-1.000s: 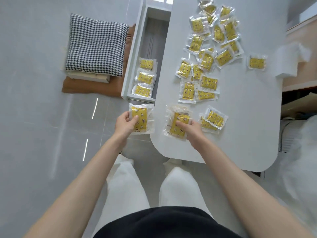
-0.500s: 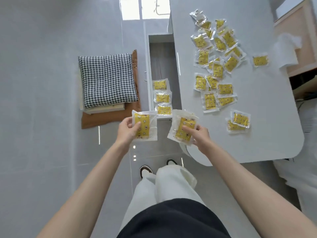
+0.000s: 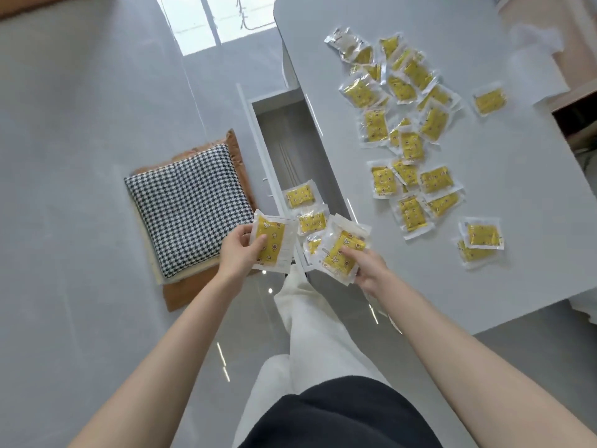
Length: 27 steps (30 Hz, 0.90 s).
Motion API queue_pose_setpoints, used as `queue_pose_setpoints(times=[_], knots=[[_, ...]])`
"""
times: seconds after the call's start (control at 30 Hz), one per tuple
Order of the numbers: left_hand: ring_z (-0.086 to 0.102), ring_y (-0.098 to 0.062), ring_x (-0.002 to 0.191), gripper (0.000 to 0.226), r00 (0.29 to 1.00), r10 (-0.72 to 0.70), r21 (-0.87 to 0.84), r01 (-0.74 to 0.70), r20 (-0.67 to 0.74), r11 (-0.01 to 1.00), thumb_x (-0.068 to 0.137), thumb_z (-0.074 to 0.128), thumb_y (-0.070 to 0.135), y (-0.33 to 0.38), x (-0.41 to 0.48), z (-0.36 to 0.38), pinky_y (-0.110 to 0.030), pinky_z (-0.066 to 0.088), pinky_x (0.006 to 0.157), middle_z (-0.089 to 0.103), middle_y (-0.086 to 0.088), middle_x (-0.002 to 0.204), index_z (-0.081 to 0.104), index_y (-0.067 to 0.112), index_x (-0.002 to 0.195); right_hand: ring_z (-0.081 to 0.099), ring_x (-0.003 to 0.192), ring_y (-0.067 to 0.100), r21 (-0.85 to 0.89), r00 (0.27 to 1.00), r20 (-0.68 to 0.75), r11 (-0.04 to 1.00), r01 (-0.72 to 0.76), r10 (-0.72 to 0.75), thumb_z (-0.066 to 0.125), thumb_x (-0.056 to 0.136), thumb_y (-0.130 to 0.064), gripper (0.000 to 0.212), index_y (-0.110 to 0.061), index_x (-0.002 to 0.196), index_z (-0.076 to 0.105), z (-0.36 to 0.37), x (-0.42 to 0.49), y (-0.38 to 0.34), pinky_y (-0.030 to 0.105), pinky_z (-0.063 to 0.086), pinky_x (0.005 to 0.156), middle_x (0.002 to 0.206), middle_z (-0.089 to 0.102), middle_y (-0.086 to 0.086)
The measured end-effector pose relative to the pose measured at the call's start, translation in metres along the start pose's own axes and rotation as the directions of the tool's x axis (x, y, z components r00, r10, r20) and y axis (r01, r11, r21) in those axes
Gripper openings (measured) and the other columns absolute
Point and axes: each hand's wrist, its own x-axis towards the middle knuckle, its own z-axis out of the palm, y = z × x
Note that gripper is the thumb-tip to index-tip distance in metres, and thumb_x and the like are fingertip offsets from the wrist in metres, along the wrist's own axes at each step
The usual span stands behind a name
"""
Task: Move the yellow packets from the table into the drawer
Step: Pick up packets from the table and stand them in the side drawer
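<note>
Over drawer [image 3: 277, 147] front | left hand [image 3: 237, 255], right hand [image 3: 366, 270] each pinch a yellow packet [image 3: 269, 242] by thumb and fingers | likely light, slippery film; grip sealed edges

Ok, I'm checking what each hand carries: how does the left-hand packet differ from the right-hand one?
The left-hand packet sits nearly upright at the left of the drawer front; the right-hand packet is tilted, at its right. The left hand pinches its packet's left side; the right hand holds its packet's lower end. Both are yellow in clear wrap.
</note>
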Motion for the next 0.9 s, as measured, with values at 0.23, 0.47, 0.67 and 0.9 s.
queue_pose_setpoints(times=[0.23, 0.47, 0.67, 0.9], knots=[[0.062, -0.006, 0.081, 0.031, 0.997, 0.056, 0.170, -0.064, 0.052, 0.983, 0.093, 0.058, 0.013, 0.045, 0.078, -0.010, -0.009, 0.051, 0.056, 0.065, -0.006, 0.107, 0.058, 0.006, 0.123, 0.066, 0.092, 0.028, 0.161, 0.998, -0.024, 0.985, -0.060, 0.064, 0.065, 0.087, -0.001, 0.030, -0.004, 0.117, 0.059, 0.049, 0.035, -0.032, 0.046, 0.053, 0.080, 0.111, 0.068, 0.013], [0.063, -0.010, 0.087, 0.033, 0.990, 0.070, 0.261, -0.099, 0.119, 0.960, 0.094, 0.056, 0.015, 0.060, 0.170, -0.001, -0.014, 0.047, 0.062, 0.065, -0.004, 0.110, 0.056, 0.010, 0.127, 0.066, 0.100, 0.030, 0.255, 0.983, -0.137, 0.963, -0.084, 0.121, 0.070, 0.083, 0.000, 0.018, -0.005, 0.097, 0.060, 0.093, 0.088, -0.031, 0.053, 0.051, 0.092, 0.106, 0.068, 0.014], [0.064, -0.016, 0.093, 0.032, 0.972, 0.079, 0.337, -0.152, 0.221, 0.929, 0.094, 0.055, 0.014, 0.053, 0.250, 0.018, -0.022, 0.052, 0.072, 0.066, -0.006, 0.112, 0.057, 0.008, 0.125, 0.067, 0.088, 0.027, 0.294, 0.961, -0.260, 0.956, -0.016, 0.096, 0.072, 0.082, -0.002, 0.019, -0.007, 0.094, 0.059, 0.126, 0.151, -0.031, 0.044, 0.056, 0.082, 0.103, 0.069, 0.014], [0.063, -0.020, 0.098, 0.025, 0.959, 0.087, 0.474, -0.211, 0.270, 0.855, 0.097, 0.048, 0.017, 0.033, 0.351, 0.070, -0.034, 0.053, 0.089, 0.065, -0.005, 0.110, 0.060, 0.009, 0.118, 0.062, 0.111, 0.031, 0.428, 0.942, -0.302, 0.904, -0.002, 0.145, 0.079, 0.074, -0.015, 0.055, -0.007, 0.123, 0.056, 0.150, 0.248, -0.026, 0.049, 0.048, 0.099, 0.122, 0.063, 0.009]])
